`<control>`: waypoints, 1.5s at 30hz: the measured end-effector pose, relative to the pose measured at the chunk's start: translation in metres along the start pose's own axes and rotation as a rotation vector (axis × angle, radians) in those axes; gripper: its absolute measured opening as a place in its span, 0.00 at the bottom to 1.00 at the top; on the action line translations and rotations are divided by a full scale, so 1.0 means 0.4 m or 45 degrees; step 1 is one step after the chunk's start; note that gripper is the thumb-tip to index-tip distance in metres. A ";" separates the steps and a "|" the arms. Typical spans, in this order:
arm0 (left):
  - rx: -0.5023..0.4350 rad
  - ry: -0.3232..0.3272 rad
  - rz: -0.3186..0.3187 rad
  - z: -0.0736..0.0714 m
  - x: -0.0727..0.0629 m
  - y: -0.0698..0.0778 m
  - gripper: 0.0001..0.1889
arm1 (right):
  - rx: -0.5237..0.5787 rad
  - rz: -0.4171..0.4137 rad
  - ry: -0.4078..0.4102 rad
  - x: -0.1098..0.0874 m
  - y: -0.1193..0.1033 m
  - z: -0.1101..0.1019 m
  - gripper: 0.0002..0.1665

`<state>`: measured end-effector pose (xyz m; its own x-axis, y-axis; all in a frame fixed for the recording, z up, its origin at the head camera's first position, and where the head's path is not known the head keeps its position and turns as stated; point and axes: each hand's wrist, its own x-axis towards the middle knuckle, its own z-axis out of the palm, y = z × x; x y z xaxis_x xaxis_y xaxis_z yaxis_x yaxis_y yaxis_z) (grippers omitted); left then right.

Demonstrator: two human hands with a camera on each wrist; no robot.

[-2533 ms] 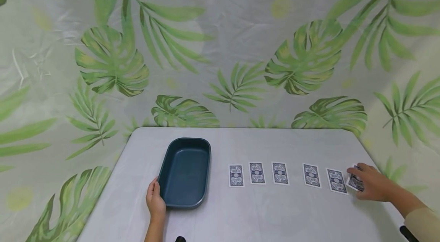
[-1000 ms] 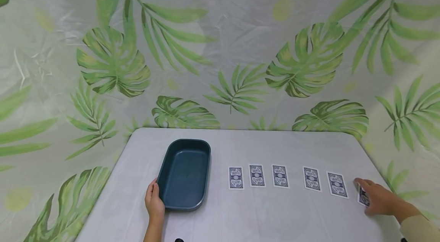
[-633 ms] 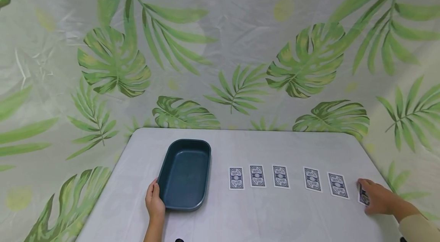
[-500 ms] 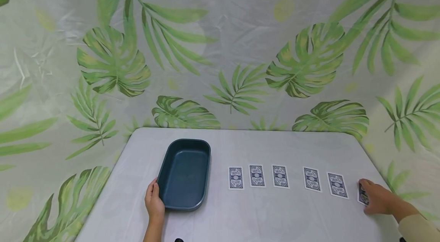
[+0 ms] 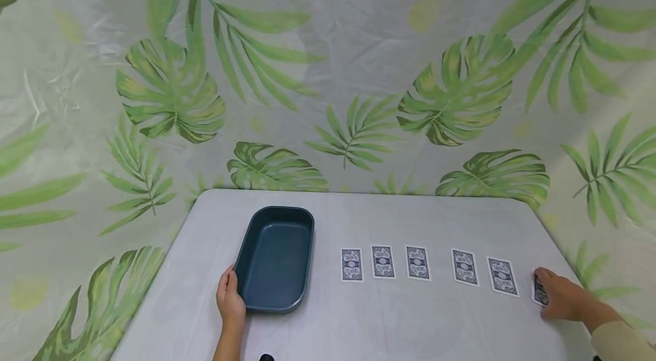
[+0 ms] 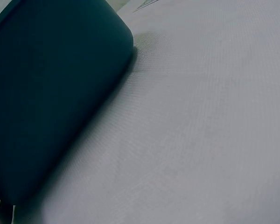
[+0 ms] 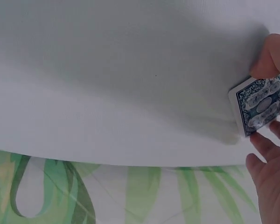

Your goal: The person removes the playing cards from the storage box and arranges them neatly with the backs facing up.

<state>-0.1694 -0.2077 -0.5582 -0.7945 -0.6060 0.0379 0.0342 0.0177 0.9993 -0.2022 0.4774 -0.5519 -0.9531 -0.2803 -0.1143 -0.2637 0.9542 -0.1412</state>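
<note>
My left hand point(image 5: 232, 299) holds a dark teal tray point(image 5: 303, 292) by its near left wall, thumb at the rim. The tray is bare inside; its outer wall point(image 6: 60, 93) fills the left of the left wrist view. At the right end of the table my right hand point(image 5: 564, 295) holds a blue-backed playing card point(image 5: 539, 291) by its edges, the hand covering part of it. In the right wrist view the thumb point(image 7: 266, 65) is at one edge of the card point(image 7: 261, 105), and the fingertips are at the opposite edge. The card lies on or just at the cloth.
Several face-down cards lie in a row between tray and right hand, from the leftmost card point(image 5: 352, 265) past a wider gap to the card nearest the right hand point(image 5: 503, 276). White cloth covers the table point(image 5: 389, 327). A leaf-patterned curtain point(image 5: 353, 65) hangs behind.
Since the oldest frame my right hand has drawn the end card rightward and nearer me, apart from its neighbour, and it lies straighter. Over the last second it barely shifts. The left hand stays on the tray.
</note>
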 end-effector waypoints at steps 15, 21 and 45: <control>-0.024 -0.028 -0.033 0.013 0.015 -0.007 0.23 | 0.159 0.107 0.060 -0.032 -0.022 0.030 0.52; -0.025 -0.066 -0.073 0.016 0.029 0.001 0.23 | 0.150 0.114 0.075 -0.029 -0.022 0.035 0.49; 0.215 -0.060 0.033 -0.064 0.091 0.106 0.22 | 0.377 0.025 0.425 0.028 -0.161 -0.059 0.35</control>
<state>-0.1814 -0.2493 -0.5145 -0.8225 -0.5656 0.0601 -0.0438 0.1684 0.9847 -0.1995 0.4154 -0.5210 -0.9661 -0.1670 0.1970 -0.2374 0.8745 -0.4230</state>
